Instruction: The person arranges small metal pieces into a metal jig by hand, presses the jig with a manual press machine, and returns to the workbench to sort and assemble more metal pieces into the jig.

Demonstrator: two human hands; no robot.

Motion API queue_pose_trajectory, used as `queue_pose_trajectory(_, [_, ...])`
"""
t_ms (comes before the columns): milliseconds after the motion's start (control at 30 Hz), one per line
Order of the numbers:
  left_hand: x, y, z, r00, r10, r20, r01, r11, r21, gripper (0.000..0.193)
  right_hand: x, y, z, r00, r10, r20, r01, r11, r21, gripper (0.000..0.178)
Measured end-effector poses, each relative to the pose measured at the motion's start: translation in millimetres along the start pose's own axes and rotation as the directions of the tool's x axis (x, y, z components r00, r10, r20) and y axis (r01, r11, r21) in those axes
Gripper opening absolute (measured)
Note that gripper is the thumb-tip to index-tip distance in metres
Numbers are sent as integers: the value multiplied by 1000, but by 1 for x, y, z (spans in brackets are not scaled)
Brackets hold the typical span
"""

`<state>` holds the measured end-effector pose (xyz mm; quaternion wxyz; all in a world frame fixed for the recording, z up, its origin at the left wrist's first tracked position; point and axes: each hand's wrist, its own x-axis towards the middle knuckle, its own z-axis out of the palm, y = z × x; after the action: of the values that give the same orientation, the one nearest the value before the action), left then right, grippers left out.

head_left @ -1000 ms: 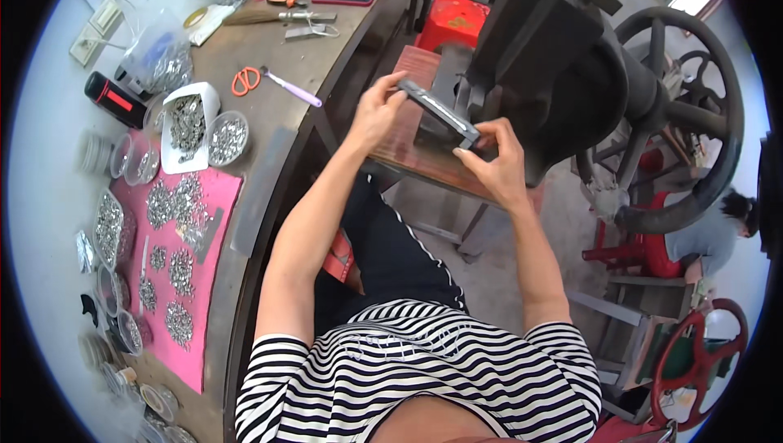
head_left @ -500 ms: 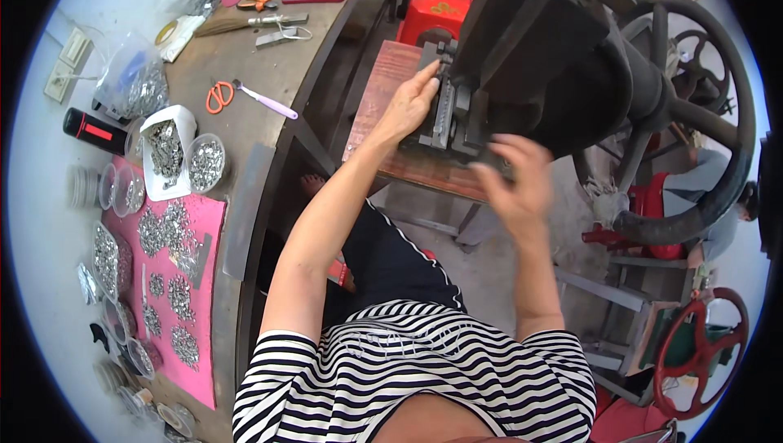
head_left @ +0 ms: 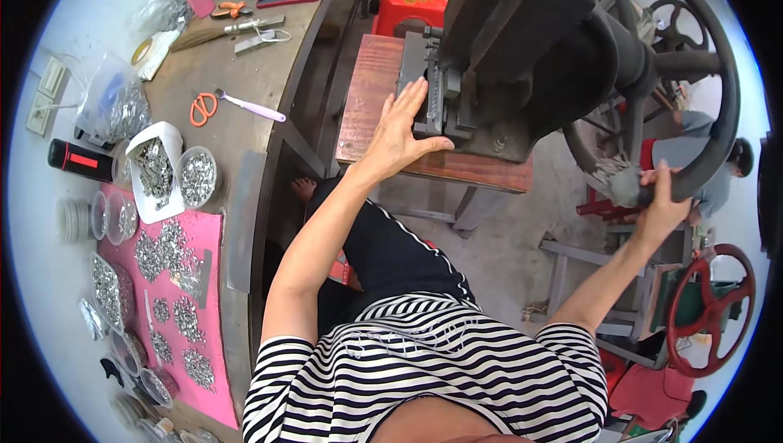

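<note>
Right hand (head_left: 665,211) gripping dark handwheel (head_left: 728,117), reddish wooden stand (head_left: 371,80), grey floor (head_left: 510,259).

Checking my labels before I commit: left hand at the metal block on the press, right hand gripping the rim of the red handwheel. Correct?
Wrong wheel. In the head view, the right hand grips the rim of the dark handwheel; the red handwheel sits lower, clear of both hands. Left hand at the metal block is right.
</note>
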<state>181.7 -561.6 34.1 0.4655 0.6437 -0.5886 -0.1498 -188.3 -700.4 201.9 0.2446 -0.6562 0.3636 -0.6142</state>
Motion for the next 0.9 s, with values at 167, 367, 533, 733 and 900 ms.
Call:
queue_pose_trajectory(167, [13,-4,-2,999,37,20,-39,995,88,113,83,-63,-4,981,64,180,-32,984,-177,34])
queue_pose_trajectory(367, [32,-6,3,997,58,56,-66,987,147,114,193,-73,-17,877,214,430,-90,953,-291,34])
queue_pose_trajectory(533, [41,-7,8,998,32,45,-38,989,145,116,213,-79,-7,867,218,447,-82,949,-303,30])
queue_pose_trajectory(733, [41,-8,7,999,48,17,-49,991,124,112,130,-46,-33,956,50,287,-8,989,-146,21])
queue_pose_trajectory(900, [39,-5,6,999,51,16,-53,991,124,112,23,-15,0,988,-147,-51,142,986,-87,20])
